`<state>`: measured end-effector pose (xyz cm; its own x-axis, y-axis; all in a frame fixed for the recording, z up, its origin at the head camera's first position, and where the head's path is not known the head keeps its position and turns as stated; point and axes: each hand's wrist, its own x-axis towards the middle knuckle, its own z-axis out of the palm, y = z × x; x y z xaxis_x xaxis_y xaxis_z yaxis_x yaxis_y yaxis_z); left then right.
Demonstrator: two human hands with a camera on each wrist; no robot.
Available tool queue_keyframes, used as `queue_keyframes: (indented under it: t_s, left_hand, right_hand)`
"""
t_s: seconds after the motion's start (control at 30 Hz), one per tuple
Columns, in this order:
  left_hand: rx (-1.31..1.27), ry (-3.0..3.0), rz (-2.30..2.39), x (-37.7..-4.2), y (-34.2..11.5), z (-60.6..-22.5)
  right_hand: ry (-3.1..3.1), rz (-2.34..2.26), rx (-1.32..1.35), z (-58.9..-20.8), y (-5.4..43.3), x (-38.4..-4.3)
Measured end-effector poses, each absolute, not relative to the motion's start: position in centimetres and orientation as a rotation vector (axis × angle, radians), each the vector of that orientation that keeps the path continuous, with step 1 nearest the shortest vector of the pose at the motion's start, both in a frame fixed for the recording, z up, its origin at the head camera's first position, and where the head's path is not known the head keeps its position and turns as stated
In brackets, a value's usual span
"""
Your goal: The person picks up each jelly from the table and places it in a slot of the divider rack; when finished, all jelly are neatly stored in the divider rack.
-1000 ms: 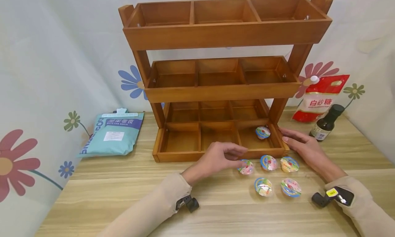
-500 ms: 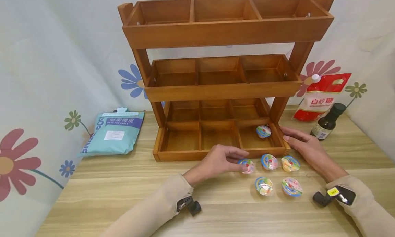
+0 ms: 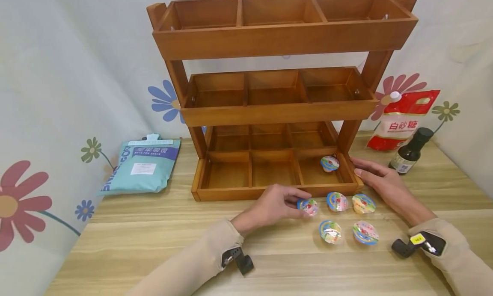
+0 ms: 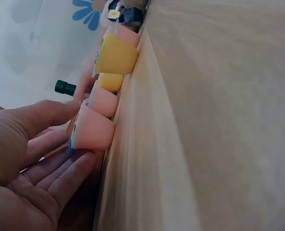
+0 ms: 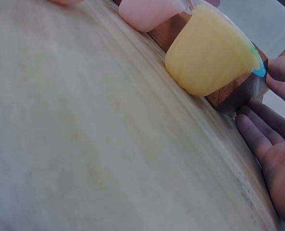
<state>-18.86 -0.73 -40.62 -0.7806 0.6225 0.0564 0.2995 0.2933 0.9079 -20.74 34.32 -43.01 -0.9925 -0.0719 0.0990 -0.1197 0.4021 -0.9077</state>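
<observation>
In the head view, my left hand [image 3: 271, 206] is around a pink jelly cup [image 3: 308, 207] standing on the table before the wooden rack [image 3: 277, 194]. The left wrist view has fingertips beside this pink jelly cup [image 4: 93, 131], the thumb [image 4: 60, 111] higher than its lid; no firm pinch shows. My right hand [image 3: 385, 187] rests its fingers against the rack's right end. Near it in the right wrist view stands a yellow jelly cup [image 5: 207, 55]. Several other jelly cups [image 3: 337, 201] stand in two rows. One jelly cup [image 3: 329, 163] sits in the rack's front right compartment.
The rack rises in stepped tiers of divided compartments. A teal snack bag [image 3: 144, 167] lies left of it. To the right stand a red-and-white sugar pouch [image 3: 402, 122] and a dark bottle [image 3: 410, 152]. A flowered curtain [image 3: 57, 73] hangs behind.
My left hand has come down a little closer round the pink jelly cup. The right hand stays against the rack. The cups keep their places, and the head view shifts slightly.
</observation>
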Motion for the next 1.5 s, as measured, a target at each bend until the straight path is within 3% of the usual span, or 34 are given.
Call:
queue_keyframes:
  t_s: [1.5]
  left_hand:
    - [0.825, 2.291, 1.532, -18.4, -0.5, -40.1]
  right_hand:
    - [-2.614, 1.669, 0.197, -43.0, 34.3, -20.5]
